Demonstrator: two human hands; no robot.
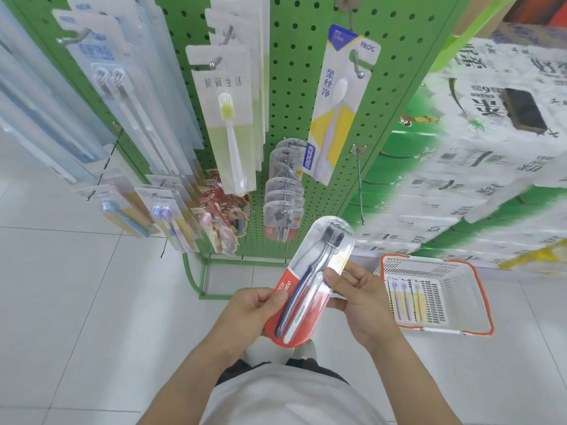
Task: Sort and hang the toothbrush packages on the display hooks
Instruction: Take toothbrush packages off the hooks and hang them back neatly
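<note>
Stacked cartons (478, 167), printed white and green, at right beside the green pegboard stand (one carton face with a dark rectangular hand-hole). Pale tiled floor (76, 286) below, crossed by thin grey joints. Red-rimmed white shopping basket (478, 305) resting on the floor, just in front of the cartons. Yellow-and-white object (540, 256) at far right near the carton base, too blurred to identify.

Held toothbrush package (310, 283): glossy clear plastic blister over printed red card. Pegboard (294, 96): green painted perforated metal, matt. Empty hook (359, 182): bare shiny metal wire. Basket (435, 296): white plastic mesh, orange rim. Floor (76, 286): smooth glossy tile.
</note>
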